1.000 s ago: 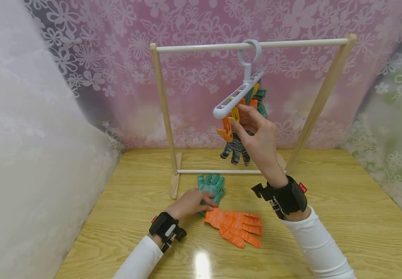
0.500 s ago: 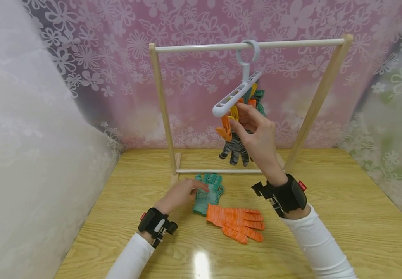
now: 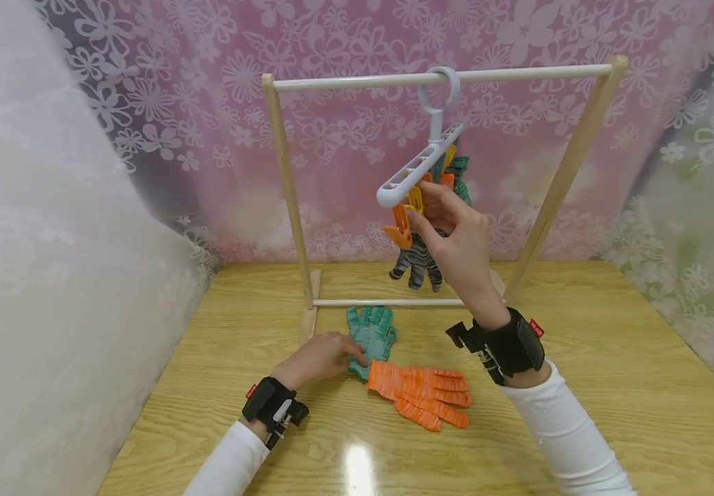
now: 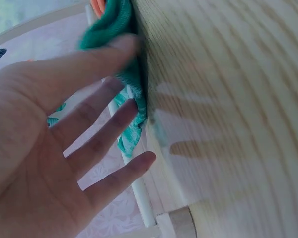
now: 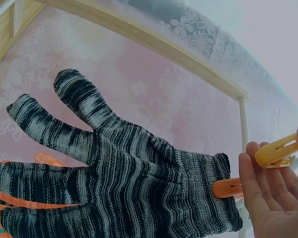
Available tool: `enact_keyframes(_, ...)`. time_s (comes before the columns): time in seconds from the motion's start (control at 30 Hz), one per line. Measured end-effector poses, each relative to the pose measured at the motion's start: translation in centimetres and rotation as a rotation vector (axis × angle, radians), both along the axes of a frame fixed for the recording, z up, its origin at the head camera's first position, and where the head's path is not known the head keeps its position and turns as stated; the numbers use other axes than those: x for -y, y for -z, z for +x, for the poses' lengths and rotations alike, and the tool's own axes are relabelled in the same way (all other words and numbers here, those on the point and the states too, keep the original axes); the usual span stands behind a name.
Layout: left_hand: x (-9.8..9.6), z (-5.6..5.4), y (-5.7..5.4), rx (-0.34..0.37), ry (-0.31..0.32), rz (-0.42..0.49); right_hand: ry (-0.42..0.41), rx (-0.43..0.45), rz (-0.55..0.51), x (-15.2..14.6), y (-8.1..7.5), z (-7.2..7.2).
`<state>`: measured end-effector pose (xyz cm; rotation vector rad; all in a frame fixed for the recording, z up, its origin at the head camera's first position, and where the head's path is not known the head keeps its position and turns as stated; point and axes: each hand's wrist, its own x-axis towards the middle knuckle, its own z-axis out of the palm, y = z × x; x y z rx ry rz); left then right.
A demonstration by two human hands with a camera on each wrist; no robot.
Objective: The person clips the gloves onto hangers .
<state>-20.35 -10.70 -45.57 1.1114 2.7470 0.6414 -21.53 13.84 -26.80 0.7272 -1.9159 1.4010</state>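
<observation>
My right hand pinches a yellow clothespin that hangs from a light grey clip hanger. Beside it, at the hanger's near end, hangs an orange clothespin. A black-and-white knitted glove dangles by its cuff from another orange clothespin. Down on the table, my left hand is at the cuff end of a green glove. Its fingers are loosely extended, with the thumb overlapping the glove in the left wrist view. An orange glove lies alongside, its cuff against the green one.
The hanger hooks over the white top bar of a wooden rack. Further back on the hanger, another green glove hangs. A low white crossbar runs behind the gloves on the wooden table.
My left hand has let go of the orange glove's cuff and moved left to the green glove's cuff. The orange glove has shifted slightly right. My right hand stays on the yellow clothespin.
</observation>
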Motion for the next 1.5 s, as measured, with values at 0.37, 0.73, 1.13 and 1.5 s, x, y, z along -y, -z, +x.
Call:
enact_keyframes(0.37,0.2,0.0,0.2,-0.043,0.031,0.013,-0.001,0.016,0.002,0.1,0.1,0.0)
enact_keyframes(0.73,1.5,-0.2,-0.4,-0.009,-0.029,0.095,0.001,0.008,0.006,0.1,0.1,0.1)
enact_keyframes(1.13,2.0,-0.8,-0.9,-0.134,-0.11,0.241,0.011,0.025,0.009,0.1,0.1,0.2)
enact_keyframes(1.5,1.6,-1.0,-1.6,-0.189,-0.151,0.333,0.009,0.031,0.016,-0.1,0.1,0.1)
